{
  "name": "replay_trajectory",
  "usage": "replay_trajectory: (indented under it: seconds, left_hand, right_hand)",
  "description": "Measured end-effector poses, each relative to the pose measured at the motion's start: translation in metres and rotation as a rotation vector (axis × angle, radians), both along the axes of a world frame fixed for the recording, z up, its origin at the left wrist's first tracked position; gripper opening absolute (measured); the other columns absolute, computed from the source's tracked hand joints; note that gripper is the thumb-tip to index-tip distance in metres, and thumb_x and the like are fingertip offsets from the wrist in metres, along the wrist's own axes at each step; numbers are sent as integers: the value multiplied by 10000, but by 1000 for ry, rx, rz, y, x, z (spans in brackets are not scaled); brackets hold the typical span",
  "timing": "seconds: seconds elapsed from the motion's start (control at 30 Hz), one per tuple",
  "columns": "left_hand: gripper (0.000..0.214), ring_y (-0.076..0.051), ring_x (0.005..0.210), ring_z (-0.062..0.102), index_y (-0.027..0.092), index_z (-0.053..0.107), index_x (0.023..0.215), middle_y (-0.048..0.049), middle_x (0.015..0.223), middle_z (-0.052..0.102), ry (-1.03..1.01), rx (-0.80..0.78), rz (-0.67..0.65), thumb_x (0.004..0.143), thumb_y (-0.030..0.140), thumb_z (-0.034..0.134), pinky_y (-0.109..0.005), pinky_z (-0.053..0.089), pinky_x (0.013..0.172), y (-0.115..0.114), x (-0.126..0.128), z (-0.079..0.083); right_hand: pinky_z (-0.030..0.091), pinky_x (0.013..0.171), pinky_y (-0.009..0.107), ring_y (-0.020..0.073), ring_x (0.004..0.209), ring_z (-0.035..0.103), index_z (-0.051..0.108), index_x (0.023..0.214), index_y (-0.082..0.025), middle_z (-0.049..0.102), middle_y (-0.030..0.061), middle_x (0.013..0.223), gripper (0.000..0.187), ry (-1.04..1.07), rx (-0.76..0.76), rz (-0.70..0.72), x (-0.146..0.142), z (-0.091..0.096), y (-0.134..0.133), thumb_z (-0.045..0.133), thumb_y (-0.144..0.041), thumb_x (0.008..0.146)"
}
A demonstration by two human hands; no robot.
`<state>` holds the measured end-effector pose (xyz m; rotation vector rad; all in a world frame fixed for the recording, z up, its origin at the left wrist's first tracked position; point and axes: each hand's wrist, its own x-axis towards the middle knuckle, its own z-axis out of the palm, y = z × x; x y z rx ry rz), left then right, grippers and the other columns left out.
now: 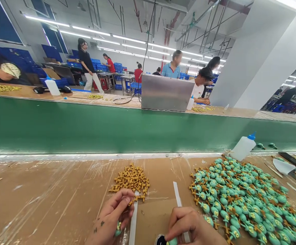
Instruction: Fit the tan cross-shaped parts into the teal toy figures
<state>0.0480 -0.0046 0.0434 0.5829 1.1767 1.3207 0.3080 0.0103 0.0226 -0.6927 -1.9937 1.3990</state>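
My left hand (114, 214) is closed, thumb and index finger pinched beside a pile of small orange-brown plastic pieces (132, 178). One such piece (131, 203) shows at those fingertips; whether it is gripped I cannot tell. Lower down, the curled fingers hold a mint-green piece (117, 229). My right hand (187, 223) is closed with its fingertips on another mint-green piece (173, 241), partly hidden, right by a small round container with dark contents (160, 240). To the right spreads a large heap of mint-green figure pieces with orange-brown ends (240, 197).
A white squeeze bottle with a blue cap (243, 148) stands behind the heap. White strips (177, 194) lie on the brown worktop (48, 200). Beyond runs a green conveyor belt (86, 127), with a metal box (167, 92) on its far side. Several people work or stand farther back.
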Motion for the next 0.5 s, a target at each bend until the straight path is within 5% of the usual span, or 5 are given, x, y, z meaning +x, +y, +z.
replay_trajectory:
  seconds: [0.13,0.27,0.5]
  left_hand:
    - [414,-62,484,477,170,724,790,11,574,622,34,15,-30,577,457,932,-88,267,376,-1,1,-3]
    - [355,-29,412,340,171,686,754,12,520,627,29,43,-117,630,427,900,-94,210,371,-2,1,-9]
    - [335,0,367,264,159,639,651,5,528,642,-15,0,-276,617,392,878,-127,137,369,-8,10,-17]
  right_hand:
    - [555,654,222,162,711,669,831,1058,-321,727,72,868,429,-55,-20,48,1,1,2,758,-645,787]
    - [526,616,231,158,674,648,836,1045,-327,718,67,845,348,-40,-2,33,1,7,0,757,-588,829]
    - [520,654,231,153,744,656,803,1061,-343,705,38,866,256,305,45,-191,-14,4,-2,832,-422,819]
